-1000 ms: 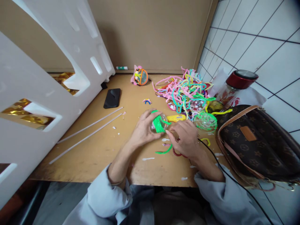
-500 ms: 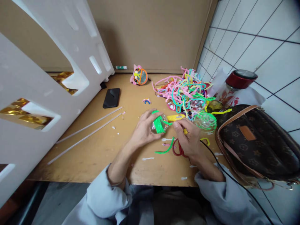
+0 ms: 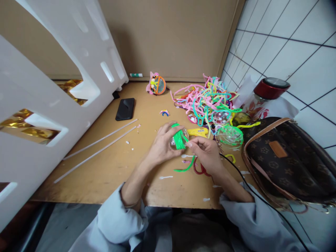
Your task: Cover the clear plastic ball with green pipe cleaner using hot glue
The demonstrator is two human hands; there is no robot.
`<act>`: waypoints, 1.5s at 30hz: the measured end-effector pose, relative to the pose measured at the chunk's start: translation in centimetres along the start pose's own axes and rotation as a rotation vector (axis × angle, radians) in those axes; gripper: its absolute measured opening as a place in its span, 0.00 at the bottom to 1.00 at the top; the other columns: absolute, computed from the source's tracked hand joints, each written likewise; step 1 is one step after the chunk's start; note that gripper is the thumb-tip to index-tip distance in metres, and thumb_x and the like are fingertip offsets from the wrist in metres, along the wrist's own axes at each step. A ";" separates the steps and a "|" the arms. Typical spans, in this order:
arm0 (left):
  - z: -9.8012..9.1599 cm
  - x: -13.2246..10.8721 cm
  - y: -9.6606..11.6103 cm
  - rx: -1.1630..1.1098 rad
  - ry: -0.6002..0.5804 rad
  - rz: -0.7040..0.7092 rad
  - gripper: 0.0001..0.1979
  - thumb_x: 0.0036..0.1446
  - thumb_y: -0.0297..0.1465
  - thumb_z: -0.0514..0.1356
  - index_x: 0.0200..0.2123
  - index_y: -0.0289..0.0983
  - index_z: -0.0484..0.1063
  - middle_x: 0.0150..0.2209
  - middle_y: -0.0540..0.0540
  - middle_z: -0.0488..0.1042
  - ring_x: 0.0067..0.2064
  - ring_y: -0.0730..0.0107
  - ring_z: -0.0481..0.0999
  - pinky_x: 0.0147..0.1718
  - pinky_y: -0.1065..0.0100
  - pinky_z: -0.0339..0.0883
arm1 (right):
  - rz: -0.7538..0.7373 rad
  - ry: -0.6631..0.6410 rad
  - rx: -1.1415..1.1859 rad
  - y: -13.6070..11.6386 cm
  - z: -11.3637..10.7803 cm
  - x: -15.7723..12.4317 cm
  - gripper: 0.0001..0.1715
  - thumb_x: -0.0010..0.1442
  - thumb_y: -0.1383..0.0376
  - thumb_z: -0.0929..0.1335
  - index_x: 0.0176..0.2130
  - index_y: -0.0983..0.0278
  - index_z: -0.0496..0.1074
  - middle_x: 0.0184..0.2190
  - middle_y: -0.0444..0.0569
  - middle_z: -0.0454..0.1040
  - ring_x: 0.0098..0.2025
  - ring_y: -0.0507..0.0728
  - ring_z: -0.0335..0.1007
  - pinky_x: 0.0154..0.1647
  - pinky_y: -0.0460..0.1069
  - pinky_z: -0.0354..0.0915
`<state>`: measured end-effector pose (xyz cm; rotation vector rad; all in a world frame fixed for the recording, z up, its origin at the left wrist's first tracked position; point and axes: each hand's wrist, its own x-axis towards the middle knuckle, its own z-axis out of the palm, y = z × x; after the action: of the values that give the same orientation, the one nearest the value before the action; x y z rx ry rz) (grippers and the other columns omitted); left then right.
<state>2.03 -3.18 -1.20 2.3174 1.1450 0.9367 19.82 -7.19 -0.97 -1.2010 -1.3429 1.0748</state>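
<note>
My left hand (image 3: 164,143) is closed around a clear plastic ball (image 3: 172,142) that has a band of green pipe cleaner (image 3: 179,140) across it. At the ball's right side, my right hand (image 3: 206,150) pinches the loose end of green pipe cleaner (image 3: 186,139). A yellow glue gun (image 3: 198,132) lies just behind my right hand, partly hidden by it. Below the hands are a loose green pipe cleaner piece (image 3: 186,169) and red-handled scissors (image 3: 199,169), mostly covered by my right hand. A second clear ball with green strands (image 3: 231,135) rests to the right.
Tangled colourful pipe cleaners (image 3: 207,99) fill the back right, near a red-lidded bottle (image 3: 270,89) and a brown handbag (image 3: 294,157). A black phone (image 3: 125,109), white sticks (image 3: 97,150), a decorated ball (image 3: 157,84) and a white foam panel (image 3: 86,59) are left and behind. A black cable (image 3: 246,182) runs right.
My right hand has moved left, closer to the ball, bringing the pipe cleaner end against its side. My left hand and the ball stay nearly in place.
</note>
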 end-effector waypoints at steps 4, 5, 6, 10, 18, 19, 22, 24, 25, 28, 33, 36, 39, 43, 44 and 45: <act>0.0 0.0 0.1 -0.002 -0.006 0.001 0.33 0.47 0.33 0.69 0.58 0.40 0.68 0.62 0.36 0.64 0.64 0.47 0.65 0.62 0.49 0.63 | 0.059 -0.048 0.068 0.4 0.3 -0.4 0.17 0.52 0.52 0.71 0.26 0.61 0.69 0.22 0.40 0.62 0.23 0.50 0.61 0.20 0.49 0.73; 0.0 -0.1 0.1 -0.005 -0.006 0.001 0.33 0.47 0.33 0.69 0.58 0.40 0.68 0.62 0.36 0.64 0.64 0.47 0.65 0.62 0.49 0.63 | 0.036 -0.055 0.060 0.5 0.3 -0.5 0.16 0.53 0.52 0.71 0.26 0.61 0.69 0.23 0.41 0.62 0.23 0.50 0.62 0.19 0.48 0.73; 0.0 -0.1 0.1 -0.009 -0.006 0.001 0.33 0.47 0.33 0.69 0.58 0.40 0.67 0.62 0.36 0.64 0.64 0.47 0.65 0.61 0.49 0.63 | 0.005 -0.058 0.040 0.7 0.3 -0.5 0.15 0.54 0.53 0.70 0.26 0.61 0.69 0.24 0.41 0.63 0.24 0.50 0.62 0.19 0.47 0.72; 0.0 0.0 -0.1 -0.021 -0.001 0.001 0.33 0.46 0.33 0.69 0.58 0.40 0.68 0.62 0.36 0.64 0.64 0.47 0.65 0.62 0.49 0.63 | -0.163 -0.042 -0.127 0.9 0.2 -0.3 0.14 0.59 0.57 0.67 0.25 0.61 0.68 0.23 0.42 0.64 0.25 0.51 0.62 0.21 0.45 0.66; 0.3 0.0 -0.8 -0.047 0.077 -0.023 0.35 0.43 0.33 0.71 0.57 0.42 0.68 0.59 0.39 0.67 0.62 0.49 0.67 0.61 0.47 0.63 | -0.311 0.318 -0.325 0.3 -2.8 1.2 0.22 0.67 0.54 0.60 0.31 0.61 0.74 0.26 0.45 0.73 0.30 0.54 0.69 0.31 0.49 0.63; 0.3 0.0 -0.9 -0.060 0.084 -0.027 0.36 0.43 0.34 0.71 0.57 0.41 0.68 0.58 0.38 0.67 0.62 0.49 0.68 0.61 0.48 0.63 | -0.272 0.405 -0.326 0.6 -3.4 1.6 0.23 0.68 0.53 0.59 0.34 0.62 0.75 0.26 0.45 0.73 0.28 0.54 0.68 0.30 0.49 0.62; 0.3 0.1 -1.0 -0.109 0.098 -0.043 0.34 0.43 0.34 0.71 0.56 0.39 0.69 0.55 0.39 0.70 0.60 0.51 0.70 0.61 0.48 0.63 | -0.281 0.421 -0.532 2.0 -4.8 2.8 0.19 0.66 0.54 0.62 0.34 0.63 0.73 0.27 0.47 0.74 0.29 0.56 0.68 0.31 0.50 0.61; 0.2 0.2 -1.1 -0.130 0.107 -0.059 0.33 0.43 0.34 0.71 0.54 0.39 0.70 0.54 0.40 0.71 0.58 0.51 0.71 0.61 0.48 0.64 | -0.354 0.371 -0.812 3.1 -4.9 3.2 0.19 0.66 0.54 0.62 0.34 0.64 0.73 0.31 0.52 0.75 0.34 0.59 0.69 0.34 0.51 0.62; 0.2 0.2 -1.1 -0.138 0.111 -0.068 0.33 0.42 0.34 0.71 0.54 0.39 0.70 0.53 0.40 0.72 0.58 0.51 0.72 0.60 0.48 0.65 | -0.362 0.359 -0.940 3.5 -4.7 3.3 0.20 0.66 0.54 0.62 0.35 0.65 0.73 0.32 0.54 0.75 0.35 0.60 0.70 0.35 0.52 0.62; 0.1 0.3 -1.1 -0.157 0.120 -0.092 0.34 0.41 0.34 0.72 0.54 0.39 0.70 0.53 0.40 0.72 0.57 0.51 0.72 0.59 0.48 0.66 | -0.264 0.281 -1.235 4.3 -3.5 3.1 0.21 0.64 0.52 0.65 0.39 0.69 0.72 0.35 0.61 0.76 0.35 0.63 0.72 0.32 0.52 0.62; -0.1 0.2 -1.1 -0.157 0.144 -0.118 0.34 0.40 0.34 0.72 0.54 0.40 0.70 0.54 0.41 0.71 0.58 0.50 0.72 0.59 0.48 0.65 | -0.071 0.290 -1.361 4.0 -2.0 3.2 0.28 0.58 0.48 0.70 0.44 0.69 0.69 0.35 0.63 0.77 0.33 0.66 0.76 0.28 0.52 0.60; -0.1 0.2 -1.1 -0.162 0.134 -0.113 0.34 0.41 0.34 0.71 0.54 0.39 0.70 0.53 0.40 0.72 0.58 0.50 0.72 0.59 0.47 0.65 | -0.030 0.301 -1.326 3.7 -2.0 3.6 0.25 0.57 0.53 0.71 0.47 0.68 0.68 0.37 0.62 0.78 0.34 0.65 0.77 0.30 0.52 0.62; 0.0 0.2 -1.2 -0.171 0.127 -0.106 0.34 0.40 0.34 0.72 0.54 0.40 0.70 0.52 0.40 0.72 0.57 0.49 0.73 0.59 0.48 0.66 | 0.075 0.287 -1.282 3.2 -2.3 3.7 0.30 0.57 0.58 0.69 0.56 0.69 0.64 0.42 0.60 0.79 0.39 0.65 0.77 0.35 0.52 0.65; 0.2 0.2 -1.3 -0.188 0.141 -0.107 0.35 0.40 0.33 0.72 0.54 0.40 0.71 0.53 0.40 0.72 0.57 0.49 0.72 0.59 0.48 0.66 | 0.030 0.372 -1.216 2.4 -3.0 3.3 0.39 0.58 0.59 0.67 0.64 0.71 0.56 0.47 0.61 0.77 0.44 0.67 0.76 0.41 0.55 0.67; 0.2 0.2 -1.4 -0.193 0.144 -0.109 0.34 0.40 0.33 0.72 0.54 0.40 0.71 0.54 0.40 0.72 0.57 0.49 0.72 0.59 0.48 0.66 | -0.018 0.415 -1.180 2.1 -3.2 3.1 0.39 0.58 0.60 0.66 0.64 0.71 0.55 0.48 0.62 0.77 0.44 0.67 0.76 0.42 0.56 0.68; 0.2 0.2 -1.5 -0.198 0.146 -0.112 0.35 0.40 0.33 0.72 0.54 0.40 0.71 0.54 0.39 0.72 0.57 0.49 0.72 0.59 0.48 0.66 | -0.064 0.463 -1.135 1.9 -3.4 3.0 0.40 0.58 0.60 0.66 0.65 0.71 0.55 0.48 0.61 0.77 0.45 0.67 0.76 0.42 0.57 0.68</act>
<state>1.46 -2.15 -2.18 2.0350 1.1684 1.1380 23.38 -4.03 -2.14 -2.0168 -1.6027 -0.1481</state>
